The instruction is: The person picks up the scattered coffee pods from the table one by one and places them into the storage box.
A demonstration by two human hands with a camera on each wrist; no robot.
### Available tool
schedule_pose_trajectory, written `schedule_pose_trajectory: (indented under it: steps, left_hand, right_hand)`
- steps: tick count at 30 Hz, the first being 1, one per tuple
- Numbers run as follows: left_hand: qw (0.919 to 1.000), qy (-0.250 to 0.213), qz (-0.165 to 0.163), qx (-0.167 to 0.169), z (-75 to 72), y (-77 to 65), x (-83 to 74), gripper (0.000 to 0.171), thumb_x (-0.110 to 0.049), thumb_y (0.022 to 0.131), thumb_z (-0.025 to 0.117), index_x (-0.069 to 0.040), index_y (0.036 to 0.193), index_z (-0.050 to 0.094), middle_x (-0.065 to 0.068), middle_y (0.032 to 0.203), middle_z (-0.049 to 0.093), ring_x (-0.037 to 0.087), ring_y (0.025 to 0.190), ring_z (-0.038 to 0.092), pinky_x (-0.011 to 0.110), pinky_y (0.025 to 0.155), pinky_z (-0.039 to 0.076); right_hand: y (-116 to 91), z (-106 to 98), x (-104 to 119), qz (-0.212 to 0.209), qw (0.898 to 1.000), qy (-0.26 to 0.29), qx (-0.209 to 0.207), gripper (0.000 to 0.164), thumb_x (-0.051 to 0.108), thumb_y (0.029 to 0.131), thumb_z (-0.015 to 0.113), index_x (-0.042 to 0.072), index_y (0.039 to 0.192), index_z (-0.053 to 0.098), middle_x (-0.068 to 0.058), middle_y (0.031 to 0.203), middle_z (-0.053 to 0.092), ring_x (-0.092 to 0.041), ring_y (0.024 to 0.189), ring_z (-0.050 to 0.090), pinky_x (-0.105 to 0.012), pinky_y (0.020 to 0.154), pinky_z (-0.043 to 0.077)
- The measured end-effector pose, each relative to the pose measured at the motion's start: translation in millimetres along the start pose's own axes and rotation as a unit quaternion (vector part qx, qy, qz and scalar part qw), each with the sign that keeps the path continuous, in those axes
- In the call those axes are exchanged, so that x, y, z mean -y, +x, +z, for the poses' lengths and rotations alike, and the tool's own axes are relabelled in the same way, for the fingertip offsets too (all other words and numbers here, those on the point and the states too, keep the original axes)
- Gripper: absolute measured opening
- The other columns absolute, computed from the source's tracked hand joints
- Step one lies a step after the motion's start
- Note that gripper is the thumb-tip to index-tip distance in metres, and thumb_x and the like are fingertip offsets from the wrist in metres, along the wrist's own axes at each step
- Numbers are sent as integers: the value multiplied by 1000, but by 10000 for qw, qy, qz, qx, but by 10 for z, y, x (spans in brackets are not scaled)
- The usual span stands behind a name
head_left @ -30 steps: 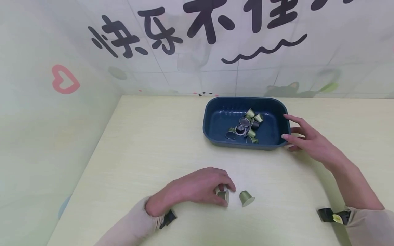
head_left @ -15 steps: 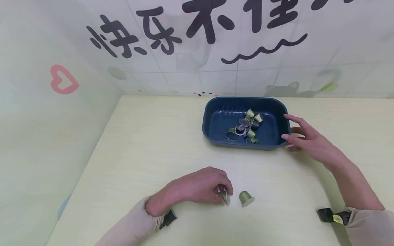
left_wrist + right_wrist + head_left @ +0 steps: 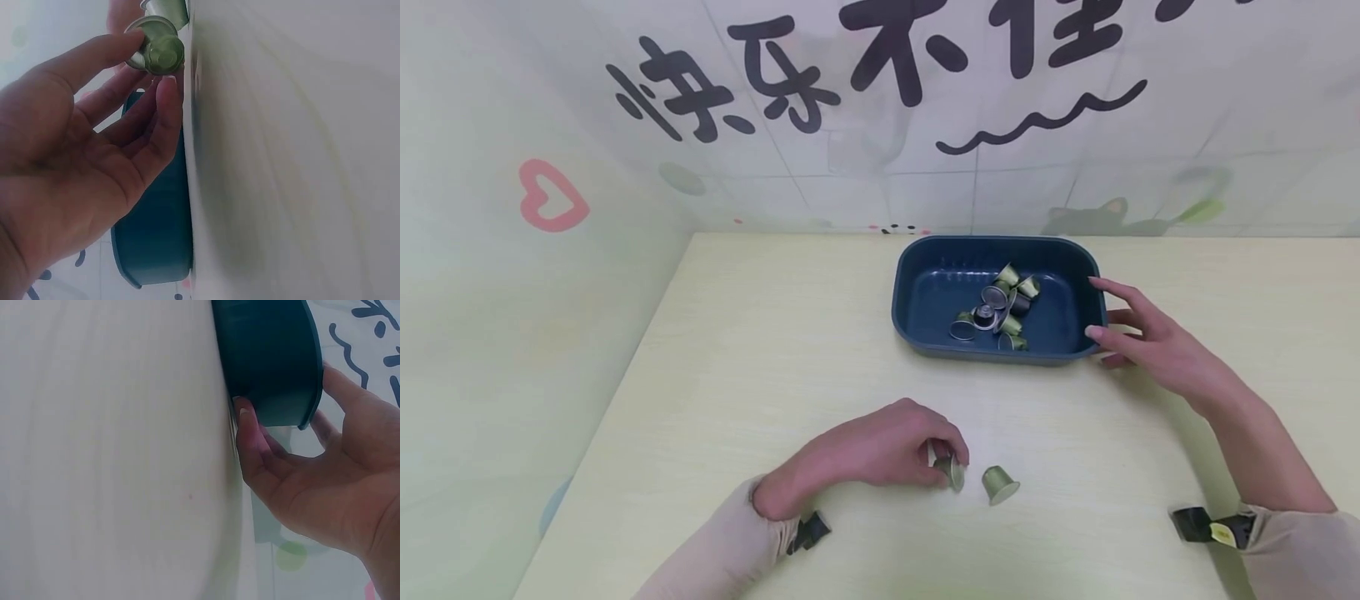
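My left hand (image 3: 891, 446) pinches a green coffee capsule (image 3: 956, 473) between thumb and fingers, low over the table. In the left wrist view this capsule (image 3: 164, 55) shows its narrow end and rim at the fingertips. Just right of it in the head view, a second green capsule (image 3: 999, 484) lies tipped on its side on the table. My right hand (image 3: 1157, 342) holds the right end of a dark blue bin (image 3: 913, 312), with fingertips over the rim and other fingers against the outer wall. Inside the bin lie several green and dark capsules (image 3: 995, 297).
The pale wooden table (image 3: 760, 350) meets a printed back wall (image 3: 865, 200) just behind the bin. A second wall (image 3: 512, 333) borders the table on the left. Both wrists wear black straps (image 3: 1191, 524).
My left fingers have closed on the capsule, which has turned and risen slightly with the hand. The right hand and the bin stay where they were.
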State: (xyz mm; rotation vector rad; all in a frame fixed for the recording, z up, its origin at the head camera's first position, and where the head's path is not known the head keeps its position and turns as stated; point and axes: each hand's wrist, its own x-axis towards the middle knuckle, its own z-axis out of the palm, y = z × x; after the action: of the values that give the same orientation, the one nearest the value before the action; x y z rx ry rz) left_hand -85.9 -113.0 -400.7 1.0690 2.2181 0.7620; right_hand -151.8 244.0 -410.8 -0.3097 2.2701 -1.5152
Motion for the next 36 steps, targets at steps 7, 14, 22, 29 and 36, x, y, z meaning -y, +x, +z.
schedule_pose_trajectory:
  steps: [7, 14, 22, 29, 36]
  left_hand:
    - [9997, -240, -6, -64, 8, -3, 46, 22, -10, 87, 77, -20, 106, 72, -18, 91, 67, -6, 75, 58, 12, 70, 49]
    - [9977, -644, -32, -215, 2, 2, 62, 23, -7, 87, 77, -15, 108, 71, -14, 95, 71, -8, 85, 62, 13, 75, 51]
    - [9948, -969, -46, -318, -37, 29, 74, 24, -8, 86, 78, -13, 109, 71, -12, 97, 70, -5, 87, 65, 15, 77, 52]
    - [9953, -824, 147, -489, -55, 53, 91, 27, -14, 87, 78, -12, 113, 73, -8, 101, 71, -4, 87, 64, 17, 77, 53]
    - [9918, -856, 347, -883, -64, 64, 119, 30, -10, 86, 78, -10, 116, 74, -3, 104, 68, -2, 88, 64, 19, 78, 54]
  right_hand:
    - [-3, 3, -14, 8, 10000, -25, 18, 67, 27, 105, 53, 35, 159, 15, -31, 147, 31, -14, 94, 69, -21, 80, 54]
    - [11, 20, -46, -23, 10000, 41, -11, 67, 26, 104, 53, 33, 160, 15, -32, 147, 31, -11, 94, 69, -22, 80, 55]
    - [16, 20, -62, -91, 9999, 41, -11, 66, 27, 105, 53, 34, 159, 16, -30, 145, 34, -14, 94, 69, -22, 81, 55]
    - [14, 3, -74, -150, 9999, 5, -11, 66, 26, 105, 53, 35, 159, 16, -29, 144, 34, -15, 94, 69, -22, 81, 55]
    - [17, 10, -72, -115, 9999, -1, 7, 66, 28, 105, 52, 36, 159, 15, -29, 146, 33, -14, 95, 69, -22, 81, 54]
